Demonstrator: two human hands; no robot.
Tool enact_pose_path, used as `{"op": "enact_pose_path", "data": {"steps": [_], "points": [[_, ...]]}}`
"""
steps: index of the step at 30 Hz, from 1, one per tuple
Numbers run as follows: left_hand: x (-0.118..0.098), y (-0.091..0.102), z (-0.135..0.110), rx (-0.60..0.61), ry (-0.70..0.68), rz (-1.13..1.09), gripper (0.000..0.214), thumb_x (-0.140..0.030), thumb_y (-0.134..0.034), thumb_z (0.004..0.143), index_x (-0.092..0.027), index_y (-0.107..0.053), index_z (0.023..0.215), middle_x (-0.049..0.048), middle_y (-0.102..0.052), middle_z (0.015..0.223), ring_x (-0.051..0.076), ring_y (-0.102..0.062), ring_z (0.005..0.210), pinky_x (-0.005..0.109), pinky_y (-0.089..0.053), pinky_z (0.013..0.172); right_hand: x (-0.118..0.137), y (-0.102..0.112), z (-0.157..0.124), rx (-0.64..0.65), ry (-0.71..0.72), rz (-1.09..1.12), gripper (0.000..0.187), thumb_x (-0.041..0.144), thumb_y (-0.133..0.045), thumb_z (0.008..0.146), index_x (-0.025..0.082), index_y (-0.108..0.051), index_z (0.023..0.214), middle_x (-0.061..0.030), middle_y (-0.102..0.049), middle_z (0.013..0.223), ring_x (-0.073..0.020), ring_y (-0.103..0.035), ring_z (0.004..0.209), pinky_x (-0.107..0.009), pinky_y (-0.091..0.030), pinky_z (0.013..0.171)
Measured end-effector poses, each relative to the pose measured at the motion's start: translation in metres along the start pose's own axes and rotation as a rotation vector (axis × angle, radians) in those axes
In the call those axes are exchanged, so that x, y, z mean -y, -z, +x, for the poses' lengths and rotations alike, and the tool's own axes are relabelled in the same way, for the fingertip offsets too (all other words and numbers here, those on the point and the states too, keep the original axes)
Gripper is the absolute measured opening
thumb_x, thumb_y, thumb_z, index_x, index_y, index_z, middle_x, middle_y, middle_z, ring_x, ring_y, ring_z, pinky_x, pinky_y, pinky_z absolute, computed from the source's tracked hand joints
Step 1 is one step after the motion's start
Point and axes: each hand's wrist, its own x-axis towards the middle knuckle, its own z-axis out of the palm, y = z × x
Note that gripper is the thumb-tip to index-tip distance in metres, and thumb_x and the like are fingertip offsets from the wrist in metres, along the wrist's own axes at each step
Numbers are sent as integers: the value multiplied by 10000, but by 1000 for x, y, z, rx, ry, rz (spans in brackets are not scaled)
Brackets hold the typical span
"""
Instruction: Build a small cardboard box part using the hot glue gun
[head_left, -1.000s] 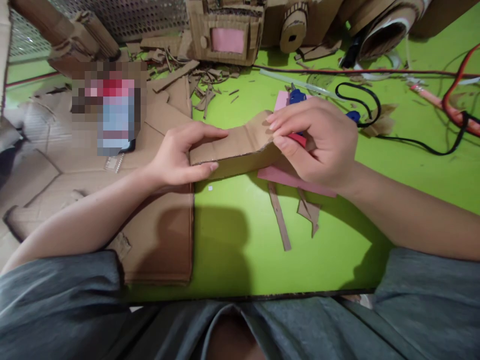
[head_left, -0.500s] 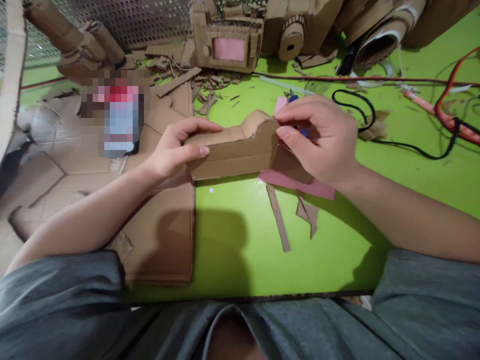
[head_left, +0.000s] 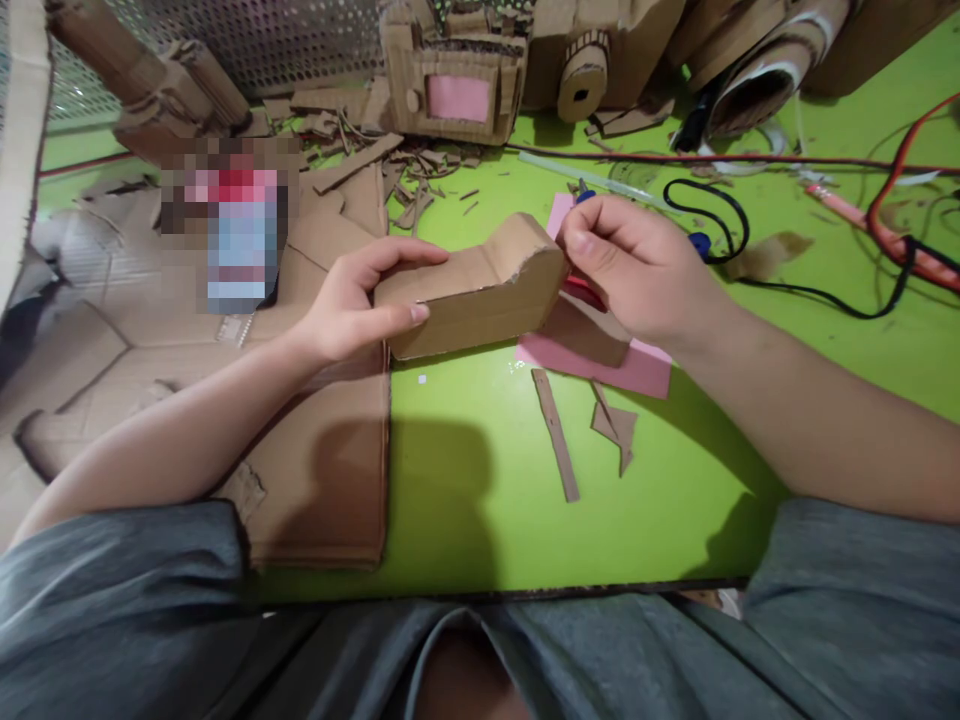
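well, the left hand [head_left: 351, 308] is grasping a cardboard piece [head_left: 471, 290], with the fingers curved over its top and the thumb along its near side. the piece sits at the middle of the frame, between the hands, with a humped, stepped top edge and a torn-looking rim at its right end. its left end lies over the edge of a flat cardboard sheet [head_left: 322, 480].

the right hand [head_left: 637, 265] is closed in a pinch on a small red bit [head_left: 583, 291], mostly hidden by the fingers. its fingertips sit just beside the piece's right end, but i can't tell whether they touch it. a small blue part [head_left: 586, 197] shows beyond them, and what it belongs to is unclear.

below the hand lies a pink sheet [head_left: 592, 365], and nearer the body two cardboard strips [head_left: 555, 435] rest on the green table [head_left: 450, 510]. a black cord [head_left: 705, 200] loops off to the right, while a cardboard camera model [head_left: 454, 85] and loose scraps [head_left: 397, 170] sit along the top.

corrugated board crushes easily, so a light, even hold on the flat sides seems best, as the left hand has it. keeping pressure off the hump should protect the bend, and the frayed rim calls for a gentle touch.
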Motion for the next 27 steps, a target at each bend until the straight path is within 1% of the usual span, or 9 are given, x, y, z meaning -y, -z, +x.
{"op": "enact_pose_path", "data": {"steps": [3, 7, 11, 14, 18, 21, 23, 25, 27], "points": [[1, 3, 1, 40, -30, 17, 700, -783, -873, 957, -287, -839, 1449, 104, -877, 1422, 383, -845, 1256, 537, -740, 1088, -14, 15, 3, -98, -37, 113, 233, 675, -781, 1077, 446, -806, 1038, 20, -812, 907, -242, -745, 766, -385, -731, 676], [9, 9, 2, 87, -131, 108, 661, -713, -871, 967, -358, -794, 1519, 37, -871, 1454, 370, -844, 1225, 593, -749, 1064, -37, 64, 15, -273, 31, 195, 135, 607, -854, 1078, 491, -816, 1020, 59, -870, 996, -230, -798, 800, -366, -732, 670], [11, 6, 0, 89, -300, 300, 778, -708, -874, 963, -386, -692, 1647, 57, -851, 1453, 369, -820, 1210, 647, -739, 1067, -61, 119, 27, -475, 148, 159, 211, 516, -996, 1007, 458, -799, 957, 83, -832, 913, -203, -763, 754, -323, -655, 602], [0, -1, -4, 94, -433, 471, 797, -641, -851, 1005, -339, -647, 1714, 116, -842, 1388, 347, -820, 1151, 544, -731, 917, -78, 139, 33, -608, 300, 67, 310, 503, -1049, 968, 393, -759, 981, 65, -766, 845, -188, -698, 660, -315, -522, 506], [-21, -10, -5, 212, -613, 658, 725, -678, -800, 1026, -380, -667, 1674, 75, -879, 1205, 269, -807, 874, 419, -586, 691, -91, 134, 37, -703, 370, -14, 326, 499, -1028, 996, 394, -724, 1046, 80, -695, 823, -149, -510, 505, -370, -381, 453], [-28, -13, -4, 311, -645, 545, 633, -626, -776, 1074, -430, -662, 1666, 19, -884, 1046, 229, -774, 764, 388, -543, 684, -90, 121, 37, -696, 302, -51, 370, 614, -1033, 952, 406, -734, 1021, 82, -697, 820, -124, -346, 435, -388, -306, 403], [-26, -11, -1, 264, -630, 472, 598, -594, -733, 1120, -407, -651, 1682, 19, -870, 985, 232, -775, 766, 389, -566, 700, -84, 112, 36, -702, 304, -83, 472, 742, -1036, 886, 397, -741, 1010, 72, -703, 824, -113, -276, 425, -389, -248, 367], [-21, -4, 3, 175, -590, 450, 572, -558, -699, 1147, -363, -656, 1683, 39, -874, 1010, 252, -788, 827, 411, -613, 748, -76, 103, 33, -703, 263, -187, 507, 787, -1008, 894, 387, -731, 1036, 60, -677, 795, -130, -356, 457, -380, -308, 385], [-17, 5, 7, 114, -537, 467, 574, -534, -720, 1136, -303, -683, 1661, 88, -891, 1134, 286, -811, 943, 449, -653, 818, -65, 95, 27, -678, 166, -326, 482, 723, -1018, 917, 389, -724, 1103, 46, -682, 792, -177, -555, 586, -367, -468, 488]]}}
